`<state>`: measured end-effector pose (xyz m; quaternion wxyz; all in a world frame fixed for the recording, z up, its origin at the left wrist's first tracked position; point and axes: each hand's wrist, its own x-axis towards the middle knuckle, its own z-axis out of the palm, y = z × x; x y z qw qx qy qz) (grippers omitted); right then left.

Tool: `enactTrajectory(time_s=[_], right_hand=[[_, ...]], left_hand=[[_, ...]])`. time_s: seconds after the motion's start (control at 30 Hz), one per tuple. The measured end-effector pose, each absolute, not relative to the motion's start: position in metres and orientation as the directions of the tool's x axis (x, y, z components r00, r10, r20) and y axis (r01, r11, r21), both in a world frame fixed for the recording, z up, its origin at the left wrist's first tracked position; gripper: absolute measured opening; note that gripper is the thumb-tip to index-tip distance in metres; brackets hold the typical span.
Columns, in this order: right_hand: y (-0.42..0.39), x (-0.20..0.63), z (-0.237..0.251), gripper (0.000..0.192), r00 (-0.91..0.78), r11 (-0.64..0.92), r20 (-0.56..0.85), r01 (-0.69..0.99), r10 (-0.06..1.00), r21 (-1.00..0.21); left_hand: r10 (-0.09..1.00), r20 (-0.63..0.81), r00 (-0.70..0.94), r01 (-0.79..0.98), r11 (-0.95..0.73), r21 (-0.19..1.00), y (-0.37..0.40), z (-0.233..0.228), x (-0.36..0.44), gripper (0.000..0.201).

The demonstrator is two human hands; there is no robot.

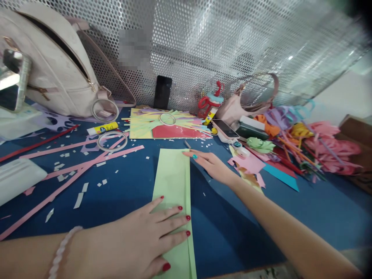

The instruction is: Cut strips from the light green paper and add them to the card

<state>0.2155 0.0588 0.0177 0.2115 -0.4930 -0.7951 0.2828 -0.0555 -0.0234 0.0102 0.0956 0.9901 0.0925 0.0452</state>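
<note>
On the blue table (122,186), your left hand (139,240) lay flat, fingers spread, on the folded light-green paper sheet (173,174); your right hand (212,164), open, touched its far edge. No writing was legible.

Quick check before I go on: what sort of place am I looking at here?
Probably a shared paper-craft table, not a home desk. Both hands flatten a folded green paper on a blue tabletop strewn with pink paper strips, a glue stick and tape rings, against a perforated metal screen.
</note>
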Motion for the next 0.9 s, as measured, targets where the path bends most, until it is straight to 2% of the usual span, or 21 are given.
enactTrajectory(time_s=[0.13,0.2,0.33,0.4,0.53,0.6,0.7,0.77,0.9], right_hand=[[0.080,0.223,0.020,0.044,-0.264,0.296,0.154,0.670,0.952,-0.680],[0.086,0.230,0.021,0.045,-0.198,0.271,0.186,0.733,0.962,-0.624],[0.080,0.237,0.014,0.045,-0.242,0.275,0.142,0.909,0.960,-0.314],[0.071,0.234,0.009,0.048,-0.252,0.275,0.127,0.933,0.960,-0.233],[0.056,0.224,0.007,0.052,-0.230,0.231,-0.042,0.973,0.972,0.025],[0.052,0.222,0.011,0.052,-0.218,0.230,-0.109,0.967,0.970,0.114],[0.041,0.226,0.013,0.052,-0.235,0.248,-0.118,0.961,0.965,0.119],[0.026,0.233,0.012,0.051,-0.271,0.279,-0.091,0.957,0.958,0.081],[-0.024,0.244,0.010,0.045,-0.423,0.426,0.066,0.903,0.904,-0.052]], left_hand=[[0.211,0.065,0.975,0.195,-0.962,0.189,-0.024,0.010,-0.056,0.048],[0.224,0.068,0.972,0.210,-0.962,0.172,-0.025,0.009,-0.056,0.047],[0.251,0.107,0.962,0.235,-0.962,0.140,-0.027,0.003,-0.055,0.046],[0.288,0.114,0.951,0.274,-0.953,0.126,-0.025,-0.003,-0.055,0.046],[0.397,0.121,0.910,0.390,-0.917,0.082,-0.015,-0.015,-0.054,0.045],[0.434,0.114,0.894,0.430,-0.901,0.056,-0.010,-0.017,-0.055,0.045],[0.464,0.113,0.879,0.463,-0.886,0.033,-0.006,-0.018,-0.055,0.046],[0.488,0.122,0.864,0.487,-0.872,0.040,-0.004,-0.018,-0.055,0.046],[0.558,0.125,0.820,0.555,-0.829,0.060,-0.002,-0.019,-0.056,0.049]])
